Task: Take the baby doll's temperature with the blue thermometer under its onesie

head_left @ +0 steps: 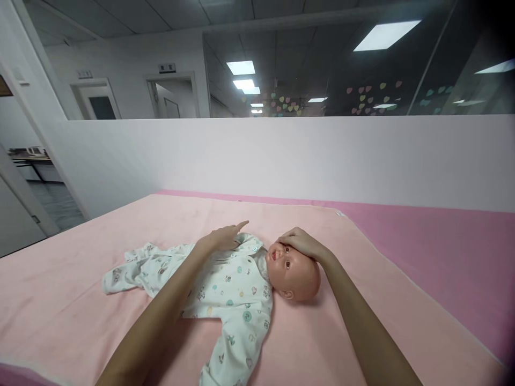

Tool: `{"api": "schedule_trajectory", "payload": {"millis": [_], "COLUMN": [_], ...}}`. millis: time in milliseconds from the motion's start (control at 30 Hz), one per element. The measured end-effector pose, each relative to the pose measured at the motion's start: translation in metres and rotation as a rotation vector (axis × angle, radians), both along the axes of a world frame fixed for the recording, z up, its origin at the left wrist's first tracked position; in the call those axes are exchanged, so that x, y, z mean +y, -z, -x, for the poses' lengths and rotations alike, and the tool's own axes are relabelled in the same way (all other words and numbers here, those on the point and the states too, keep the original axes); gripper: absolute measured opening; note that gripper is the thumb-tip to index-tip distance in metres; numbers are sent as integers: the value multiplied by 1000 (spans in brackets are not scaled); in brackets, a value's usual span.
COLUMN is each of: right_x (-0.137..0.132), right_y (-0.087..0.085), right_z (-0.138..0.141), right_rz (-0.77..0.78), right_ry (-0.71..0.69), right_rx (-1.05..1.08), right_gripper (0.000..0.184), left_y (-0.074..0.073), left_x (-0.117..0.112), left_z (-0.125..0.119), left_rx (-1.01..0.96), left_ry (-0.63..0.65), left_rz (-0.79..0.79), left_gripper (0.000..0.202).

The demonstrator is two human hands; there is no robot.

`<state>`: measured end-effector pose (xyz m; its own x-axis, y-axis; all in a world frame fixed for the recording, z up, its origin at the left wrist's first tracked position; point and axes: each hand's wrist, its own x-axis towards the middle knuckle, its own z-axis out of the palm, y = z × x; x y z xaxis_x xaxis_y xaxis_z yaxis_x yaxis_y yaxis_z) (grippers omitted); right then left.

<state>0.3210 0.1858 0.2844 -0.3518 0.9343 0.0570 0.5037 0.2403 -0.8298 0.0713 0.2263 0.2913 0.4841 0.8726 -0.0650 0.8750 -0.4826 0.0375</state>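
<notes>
A baby doll (295, 273) lies on its back on a peach-coloured sheet (306, 343), head to the right and legs to the left. It wears a white sleepsuit (237, 284) with a small coloured print. One sleeve stretches toward me. My left hand (223, 237) rests on the far side of the doll's chest, its fingers extended and the thumb or a finger sticking out. My right hand (301, 242) lies over the far side of the doll's head, palm down on the cheek, with the fingers curving over; the fingertips are partly hidden.
Pink bedding (434, 246) shows beyond the sheet on the right and along the back. A white low wall (281, 161) stands behind, with glass above it carrying heart stickers. At the far left, a table (30, 159) is visible through an opening.
</notes>
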Motion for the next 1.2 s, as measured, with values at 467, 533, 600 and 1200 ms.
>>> {"api": "schedule_trajectory", "payload": {"millis": [467,533,600,1200], "right_x": [-34,-38,-39,-24], "right_y": [-36,-32,-23,15], "right_z": [48,61,75,114], "right_rz": [-494,-502,-460,-623], "right_ry": [195,104,28,237], "right_rx": [-963,-937,-898,-1060], "right_gripper": [23,25,27,21], "left_y": [-24,-20,-17,-18], "left_x": [-35,-30,-24,-23], "left_z": [-21,-20,-18,-15], "left_rx": [47,8,-30,-96], "left_ry": [-32,25,54,27], "left_rz": [110,59,-21,-53], "left_gripper": [40,29,22,29]}}
